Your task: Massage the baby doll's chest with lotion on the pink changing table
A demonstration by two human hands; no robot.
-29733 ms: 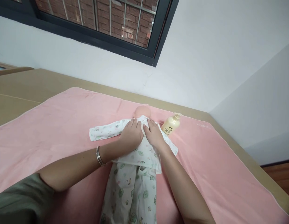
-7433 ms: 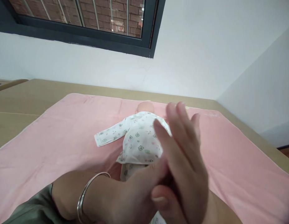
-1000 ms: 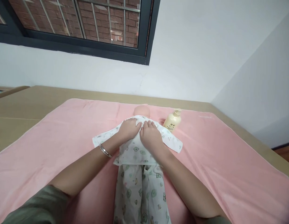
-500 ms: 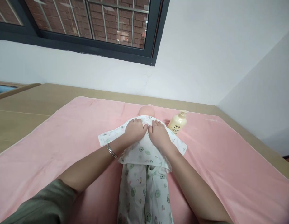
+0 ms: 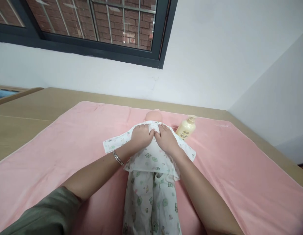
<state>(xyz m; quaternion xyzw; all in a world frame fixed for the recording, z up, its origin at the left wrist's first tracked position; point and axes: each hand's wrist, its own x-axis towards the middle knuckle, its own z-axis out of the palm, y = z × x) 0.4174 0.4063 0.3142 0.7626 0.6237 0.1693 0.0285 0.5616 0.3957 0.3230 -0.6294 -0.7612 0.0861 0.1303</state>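
A baby doll (image 5: 153, 116) lies stretched out in front of me, its bald head at the far end. It wears a white printed top (image 5: 151, 159) with both sleeves spread sideways, and matching trousers (image 5: 141, 199). My left hand (image 5: 142, 135) rests flat on the upper left of the top, a silver bangle on its wrist. On the upper right rests my right hand (image 5: 165, 137), its fingers pointing toward the head. The thumbs almost meet at the middle. Which way the doll faces I cannot tell.
A cream pump bottle (image 5: 187, 128) stands close to the doll's right sleeve. Under everything spreads a pink sheet (image 5: 80, 137) over a wooden surface (image 5: 31, 111). Behind are a white wall (image 5: 202, 58) and a dark-framed window (image 5: 97, 45).
Both hands stay on the top in nearly the same spots; only a very slight shift of the fingers shows. The doll and bottle have not moved.
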